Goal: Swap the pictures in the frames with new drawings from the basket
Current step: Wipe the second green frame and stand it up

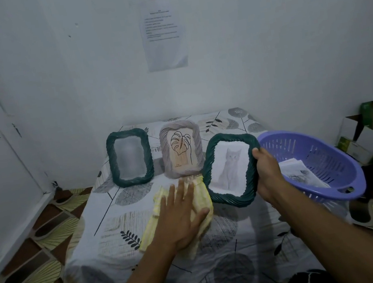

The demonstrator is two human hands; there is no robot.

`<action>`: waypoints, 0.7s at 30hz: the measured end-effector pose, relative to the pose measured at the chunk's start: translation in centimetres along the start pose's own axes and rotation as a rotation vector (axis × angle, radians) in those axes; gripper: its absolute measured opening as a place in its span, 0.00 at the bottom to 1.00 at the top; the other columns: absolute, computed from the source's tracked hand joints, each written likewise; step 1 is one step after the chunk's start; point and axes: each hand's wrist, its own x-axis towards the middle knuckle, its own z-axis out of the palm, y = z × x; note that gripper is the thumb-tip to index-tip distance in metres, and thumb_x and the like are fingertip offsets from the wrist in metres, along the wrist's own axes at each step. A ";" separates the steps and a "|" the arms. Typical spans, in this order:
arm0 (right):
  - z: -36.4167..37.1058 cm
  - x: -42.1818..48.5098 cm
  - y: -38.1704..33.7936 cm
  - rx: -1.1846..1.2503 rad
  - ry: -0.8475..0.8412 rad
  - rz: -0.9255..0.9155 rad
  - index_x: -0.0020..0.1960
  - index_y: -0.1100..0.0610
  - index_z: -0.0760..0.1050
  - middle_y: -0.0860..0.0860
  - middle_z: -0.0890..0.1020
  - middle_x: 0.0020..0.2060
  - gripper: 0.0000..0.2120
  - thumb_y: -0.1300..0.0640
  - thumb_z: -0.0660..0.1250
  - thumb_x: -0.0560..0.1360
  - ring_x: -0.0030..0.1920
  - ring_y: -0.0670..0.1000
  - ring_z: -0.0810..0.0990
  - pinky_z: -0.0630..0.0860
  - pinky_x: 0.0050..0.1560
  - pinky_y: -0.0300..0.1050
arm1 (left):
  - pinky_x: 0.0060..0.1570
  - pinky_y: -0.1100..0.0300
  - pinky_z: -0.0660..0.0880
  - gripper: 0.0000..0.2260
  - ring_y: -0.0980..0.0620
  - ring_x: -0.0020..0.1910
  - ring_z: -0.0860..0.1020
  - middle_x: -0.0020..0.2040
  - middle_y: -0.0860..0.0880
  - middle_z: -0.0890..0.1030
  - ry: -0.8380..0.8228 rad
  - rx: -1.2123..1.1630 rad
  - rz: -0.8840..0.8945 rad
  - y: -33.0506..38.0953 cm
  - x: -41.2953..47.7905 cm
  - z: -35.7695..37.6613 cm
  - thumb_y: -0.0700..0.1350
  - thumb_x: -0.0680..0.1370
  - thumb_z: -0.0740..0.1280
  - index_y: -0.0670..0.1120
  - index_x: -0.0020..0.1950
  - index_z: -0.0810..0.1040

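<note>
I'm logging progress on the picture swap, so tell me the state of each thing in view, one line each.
Cat frame: tilted, right hand grips its right edge.
Dark green frame: standing upright, picture blurred.
Grey frame: standing upright, leaf drawing inside.
Yellow cloth: crumpled on table, left hand pressing flat on it.
Purple basket: holds paper drawings.

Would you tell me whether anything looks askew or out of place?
The purple basket sits tilted at the right edge of the table and seems to overhang it, drawings inside. The cat frame is tilted, but the right hand holds it. The left frame and grey frame stand upright.
</note>
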 end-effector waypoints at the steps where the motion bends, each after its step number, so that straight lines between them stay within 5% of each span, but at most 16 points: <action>1: -0.2 0.0 0.1 -0.010 -0.004 -0.008 0.47 0.52 0.77 0.52 0.82 0.47 0.13 0.57 0.56 0.83 0.48 0.56 0.80 0.76 0.54 0.55 | 0.74 0.43 0.39 0.42 0.45 0.77 0.36 0.77 0.51 0.34 -0.038 0.046 -0.032 -0.7 0.1 0.5 0.75 0.67 0.30 0.56 0.77 0.39; 5: -0.2 -0.1 1.1 -0.009 -0.030 -0.002 0.51 0.52 0.76 0.50 0.81 0.47 0.10 0.56 0.56 0.83 0.47 0.52 0.80 0.75 0.49 0.48 | 0.73 0.41 0.38 0.50 0.45 0.78 0.42 0.80 0.51 0.44 -0.107 0.137 -0.112 -2.8 0.0 1.5 0.76 0.60 0.23 0.59 0.78 0.46; 9: 0.7 -0.4 2.3 -0.012 -0.064 0.018 0.53 0.55 0.77 0.52 0.83 0.49 0.10 0.56 0.57 0.82 0.48 0.53 0.81 0.76 0.45 0.47 | 0.73 0.43 0.39 0.45 0.47 0.78 0.43 0.80 0.52 0.47 -0.102 0.137 -0.151 -3.9 -0.2 1.5 0.75 0.64 0.29 0.59 0.78 0.48; 12: 1.6 -0.8 3.2 -0.035 -0.114 0.032 0.54 0.55 0.78 0.52 0.83 0.51 0.11 0.55 0.57 0.82 0.50 0.55 0.81 0.77 0.50 0.50 | 0.73 0.43 0.40 0.49 0.47 0.78 0.43 0.80 0.52 0.46 -0.121 0.140 -0.210 -6.4 -0.4 0.7 0.77 0.61 0.26 0.59 0.78 0.47; 15: 2.4 -1.1 3.8 -0.071 -0.162 0.030 0.51 0.55 0.78 0.55 0.83 0.53 0.11 0.55 0.57 0.82 0.52 0.57 0.81 0.76 0.57 0.57 | 0.73 0.42 0.41 0.44 0.47 0.78 0.44 0.80 0.52 0.47 -0.138 0.172 -0.304 -10.5 -1.3 -0.9 0.77 0.66 0.34 0.58 0.78 0.48; 21: 4.5 -1.8 4.3 -0.048 -0.233 0.018 0.55 0.57 0.78 0.55 0.84 0.52 0.11 0.57 0.57 0.82 0.51 0.55 0.82 0.78 0.55 0.54 | 0.73 0.42 0.43 0.38 0.46 0.78 0.45 0.80 0.51 0.48 -0.111 0.183 -0.392 -15.2 -3.0 -2.8 0.71 0.69 0.37 0.58 0.78 0.50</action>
